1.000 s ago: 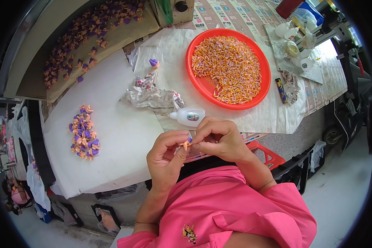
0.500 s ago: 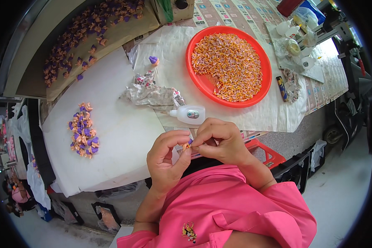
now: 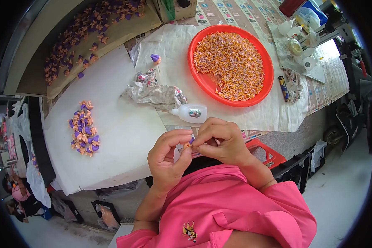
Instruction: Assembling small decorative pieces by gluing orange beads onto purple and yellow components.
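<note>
White worktable (image 3: pixel 124 124) – both hands pinching tiny orange-purple piece (image 3: pixel 189 143).

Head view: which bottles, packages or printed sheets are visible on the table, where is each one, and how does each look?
Small white squeeze bottle: lying on its side just beyond the hands, with a round grey label.
Printed sheets: spread under the red tray at the far edge, pale with small coloured boxes.
Cluster of small white bottles: far right, standing on a pale sheet.
Slim dark tube with yellow: lying right of the tray.
</note>
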The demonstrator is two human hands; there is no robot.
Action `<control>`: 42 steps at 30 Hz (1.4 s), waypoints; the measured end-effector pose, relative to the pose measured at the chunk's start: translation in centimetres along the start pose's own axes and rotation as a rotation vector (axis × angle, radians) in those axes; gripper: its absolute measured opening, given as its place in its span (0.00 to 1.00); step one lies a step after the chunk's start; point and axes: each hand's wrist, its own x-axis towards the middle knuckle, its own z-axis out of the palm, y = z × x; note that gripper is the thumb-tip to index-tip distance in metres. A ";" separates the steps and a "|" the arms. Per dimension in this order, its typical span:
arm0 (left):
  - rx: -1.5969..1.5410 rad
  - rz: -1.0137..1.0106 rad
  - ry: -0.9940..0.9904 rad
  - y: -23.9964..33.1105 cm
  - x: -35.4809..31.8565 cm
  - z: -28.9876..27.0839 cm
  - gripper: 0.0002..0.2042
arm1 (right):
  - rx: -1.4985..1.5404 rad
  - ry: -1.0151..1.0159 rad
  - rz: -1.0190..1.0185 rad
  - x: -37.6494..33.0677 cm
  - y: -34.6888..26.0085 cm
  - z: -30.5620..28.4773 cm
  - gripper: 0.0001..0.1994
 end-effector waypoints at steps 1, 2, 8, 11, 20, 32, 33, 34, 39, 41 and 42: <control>-0.001 0.000 0.000 0.0 0.0 0.0 0.12 | -0.015 0.004 -0.014 0.0 0.1 0.1 0.08; -0.012 -0.023 0.007 0.0 -0.1 0.1 0.12 | -0.030 0.009 -0.028 0.0 0.1 0.1 0.08; -0.023 -0.005 -0.008 -0.1 0.1 0.0 0.12 | 0.026 -0.007 -0.003 0.2 0.3 0.0 0.08; -0.017 0.001 -0.014 0.0 0.1 0.0 0.12 | 0.073 -0.030 0.012 0.3 0.2 -0.3 0.07; 0.042 0.034 -0.058 0.5 0.4 -0.1 0.12 | 0.583 -0.141 0.335 0.2 0.2 -0.7 0.05; 0.038 0.019 -0.068 -0.1 0.3 0.1 0.13 | 0.657 -0.139 0.357 0.1 0.9 -1.1 0.07; 0.045 0.018 -0.078 0.0 0.3 -0.1 0.13 | 0.659 -0.137 0.357 0.1 1.0 -0.9 0.07; 0.046 0.017 -0.080 0.0 0.3 -0.2 0.13 | 0.645 -0.138 0.335 0.2 1.2 -0.6 0.07; 0.067 0.023 -0.065 -0.3 0.3 -0.5 0.13 | 0.602 -0.163 0.290 0.5 1.9 -0.3 0.07; 0.058 0.006 -0.065 -0.2 0.4 -0.5 0.13 | 0.679 -0.213 0.313 0.7 2.3 -0.3 0.06; 0.047 -0.010 -0.066 -0.2 0.4 -0.5 0.13 | 0.679 -0.214 0.313 0.7 2.4 -0.3 0.06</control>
